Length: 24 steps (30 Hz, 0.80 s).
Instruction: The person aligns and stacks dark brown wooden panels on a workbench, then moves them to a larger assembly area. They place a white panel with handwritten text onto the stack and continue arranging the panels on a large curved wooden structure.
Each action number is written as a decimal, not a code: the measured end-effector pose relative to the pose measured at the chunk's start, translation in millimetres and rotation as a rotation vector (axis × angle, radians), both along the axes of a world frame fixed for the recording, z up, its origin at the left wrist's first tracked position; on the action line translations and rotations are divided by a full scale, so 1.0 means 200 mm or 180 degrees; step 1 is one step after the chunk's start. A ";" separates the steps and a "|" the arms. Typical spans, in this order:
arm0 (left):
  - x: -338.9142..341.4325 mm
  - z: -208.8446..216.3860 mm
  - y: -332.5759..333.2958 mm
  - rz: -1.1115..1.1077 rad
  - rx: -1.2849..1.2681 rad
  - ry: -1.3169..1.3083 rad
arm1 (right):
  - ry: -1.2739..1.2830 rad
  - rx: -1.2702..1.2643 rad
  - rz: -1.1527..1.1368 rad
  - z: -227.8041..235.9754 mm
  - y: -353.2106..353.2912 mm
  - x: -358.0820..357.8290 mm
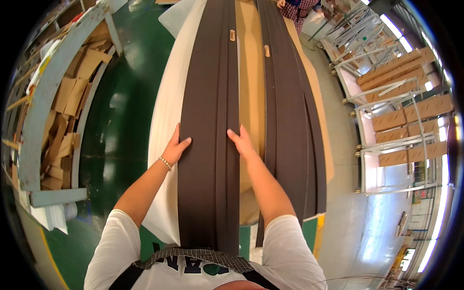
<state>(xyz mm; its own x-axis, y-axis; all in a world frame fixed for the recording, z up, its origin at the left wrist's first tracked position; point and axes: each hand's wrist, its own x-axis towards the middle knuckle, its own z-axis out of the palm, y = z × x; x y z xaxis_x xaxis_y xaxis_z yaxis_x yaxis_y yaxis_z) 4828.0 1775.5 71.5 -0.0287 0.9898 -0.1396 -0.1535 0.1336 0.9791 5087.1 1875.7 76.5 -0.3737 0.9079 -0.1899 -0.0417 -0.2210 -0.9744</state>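
A long dark brown panel [202, 96] with raised ridges along its right side runs away from my body. A small slotted cutout shows near its far end. My left hand [175, 146] grips the panel's left edge, thumb on top and fingers mostly hidden by the edge. Opposite it, my right hand [243, 142] holds the right edge the same way, its thumb on the ridged strip. White foam sheeting [166, 106] lies along the panel's left side. To the right are brown cardboard [251, 87] and more dark brown panels [292, 130], one with a similar cutout.
At left stands a grey-blue wooden rack [41, 121] holding cardboard scraps [65, 130]. White wheeled carts [367, 150] carry long cardboard boxes [411, 113] at right. Beyond the far right panels, another person in checked clothing [296, 12] is partly visible. The floor [116, 140] is green.
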 end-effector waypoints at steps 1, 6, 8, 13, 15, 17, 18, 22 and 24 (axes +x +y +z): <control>-0.03 -0.01 0.10 -0.0006 -0.0047 0.0048 | 0.0172 -0.0020 0.0045 -0.01 0.10 -0.04; -0.08 0.00 0.48 0.0416 -0.0248 -0.0179 | 0.0243 -0.0021 -0.0160 -0.07 0.51 -0.13; -0.07 0.00 0.53 0.0414 -0.0296 -0.0033 | 0.0270 -0.0123 -0.0224 -0.10 0.56 -0.12; -0.05 0.08 0.53 0.0379 -0.0462 -0.0121 | 0.0587 -0.0133 0.0080 0.02 0.56 -0.14; -0.03 0.09 0.53 0.0344 -0.0492 -0.0184 | 0.0572 -0.0017 0.0075 0.02 0.55 -0.12; -0.06 0.07 0.52 0.0288 -0.0411 -0.0323 | 0.0522 0.0153 0.0032 0.02 0.54 -0.15; -0.06 0.06 0.52 0.0249 -0.0381 -0.0344 | 0.0419 0.0145 -0.0029 -0.01 0.56 -0.14; -0.06 0.02 0.50 0.0151 -0.0454 -0.0306 | 0.0017 -0.0118 -0.0137 -0.12 0.55 -0.12; -0.08 0.03 0.42 0.0227 -0.0566 -0.0127 | -0.0294 -0.0474 -0.0123 -0.03 0.44 -0.12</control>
